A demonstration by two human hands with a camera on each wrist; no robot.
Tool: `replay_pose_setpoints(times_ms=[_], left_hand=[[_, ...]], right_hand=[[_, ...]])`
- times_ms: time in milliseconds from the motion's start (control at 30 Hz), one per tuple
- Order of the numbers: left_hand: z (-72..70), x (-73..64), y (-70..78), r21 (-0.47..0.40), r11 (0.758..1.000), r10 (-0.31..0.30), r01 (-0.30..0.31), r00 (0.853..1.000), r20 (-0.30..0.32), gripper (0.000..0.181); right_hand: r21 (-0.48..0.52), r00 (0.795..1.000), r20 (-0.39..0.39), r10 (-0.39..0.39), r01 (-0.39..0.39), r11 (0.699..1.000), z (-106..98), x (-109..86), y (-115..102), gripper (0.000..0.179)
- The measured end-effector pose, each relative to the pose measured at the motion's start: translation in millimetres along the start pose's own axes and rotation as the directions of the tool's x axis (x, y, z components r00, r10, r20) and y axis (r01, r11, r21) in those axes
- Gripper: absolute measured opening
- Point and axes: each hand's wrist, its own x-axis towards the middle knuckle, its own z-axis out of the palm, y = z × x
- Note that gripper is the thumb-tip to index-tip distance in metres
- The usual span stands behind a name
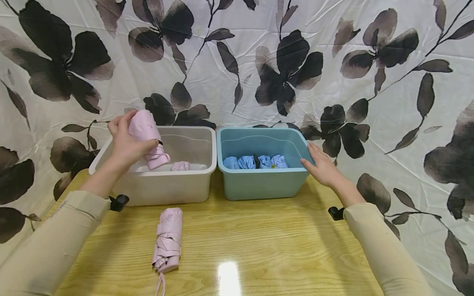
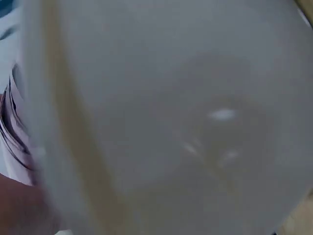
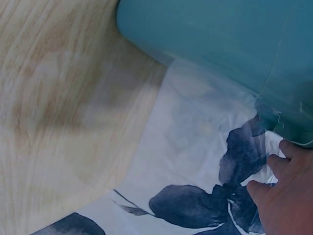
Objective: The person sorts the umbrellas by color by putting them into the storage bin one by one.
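My left hand (image 1: 126,142) grips a folded pink umbrella (image 1: 143,129), tilted over the left part of the off-white bin (image 1: 163,187). Inside that bin lies another pink bundle (image 1: 180,166), mostly hidden by the front wall. A second folded pink umbrella (image 1: 168,238) with a wrist loop lies on the table in front. My right hand (image 1: 324,166) rests against the right rim of the blue bin (image 1: 263,185), fingers fairly straight. Several blue folded bundles (image 1: 246,162) sit in a row in the blue bin. In the left wrist view the bin wall (image 2: 171,122) is blurred.
Both bins stand side by side at the back of the wooden table (image 1: 259,238), a narrow gap between them. Behind them hangs a white cloth with dark flowers (image 1: 237,82). A black wrist strap piece (image 1: 118,202) shows at my left sleeve.
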Motion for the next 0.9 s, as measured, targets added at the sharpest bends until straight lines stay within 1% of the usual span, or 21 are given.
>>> replay_pose_setpoints(times_ms=[67, 133, 200, 267, 300, 400, 500, 600, 667, 767, 900], left_hand=[[3.7, 6.9, -8.6, 0.047, 0.999, -0.02, 0.017, 0.998, 0.054, 0.107], [6.9, 13.1, -16.7, 0.091, 0.995, -0.038, 0.027, 0.993, 0.113, 0.107], [9.3, 18.6, -23.8, 0.129, 0.991, -0.057, 0.034, 0.982, 0.178, 0.106], [11.1, 24.3, -29.1, 0.16, 0.986, -0.079, 0.04, 0.967, 0.243, 0.104], [11.9, 27.1, -30.9, 0.175, 0.984, -0.089, 0.041, 0.958, 0.273, 0.104], [13.0, 35.1, -33.0, 0.213, 0.975, -0.132, 0.057, 0.925, 0.356, 0.102], [13.9, 41.0, -33.6, 0.22, 0.971, -0.183, 0.095, 0.886, 0.425, 0.101], [15.0, 45.3, -36.4, 0.223, 0.966, -0.23, 0.134, 0.842, 0.487, 0.099], [15.6, 47.1, -39.4, 0.242, 0.96, -0.249, 0.138, 0.818, 0.518, 0.099], [16.5, 49.2, -45.6, 0.302, 0.949, -0.256, 0.095, 0.793, 0.553, 0.098], [17.9, 48.9, -50.7, 0.334, 0.942, -0.241, 0.04, 0.774, 0.586, 0.093]], right_hand=[[0.0, 1.0, 0.0, -0.001, 0.001, 1.0, 1, 0.5, 1, 0.079], [0.0, 1.0, 0.0, -0.003, 0.003, 1.0, 1, 0.7, 1, 0.079], [0.002, 1.0, 0.0, -0.003, 0.003, 1.0, 1, 0.7, 1, 0.079], [0.002, 1.0, -0.001, -0.002, 0.002, 1.0, 1, 0.9, 2, 0.079], [0.002, 1.0, -0.003, -0.001, 0.001, 1.0, 1, 1.2, 3, 0.079], [0.004, 1.0, -0.008, 0.001, -0.001, 1.0, 1, 2.2, 4, 0.079], [0.006, 1.0, -0.009, 0.007, -0.006, 1.0, 1, 2.8, 4, 0.079], [0.008, 1.0, -0.006, 0.012, -0.012, 1.0, 1, 2.4, 4, 0.079], [0.007, 1.0, -0.007, 0.011, -0.011, 1.0, 1, 2.0, 3, 0.079], [0.006, 1.0, -0.011, 0.005, -0.005, 1.0, 1, 1.5, 3, 0.078], [0.013, 1.0, -0.007, 0.001, -0.001, 1.0, 0, 1.0, 1, 0.078]])
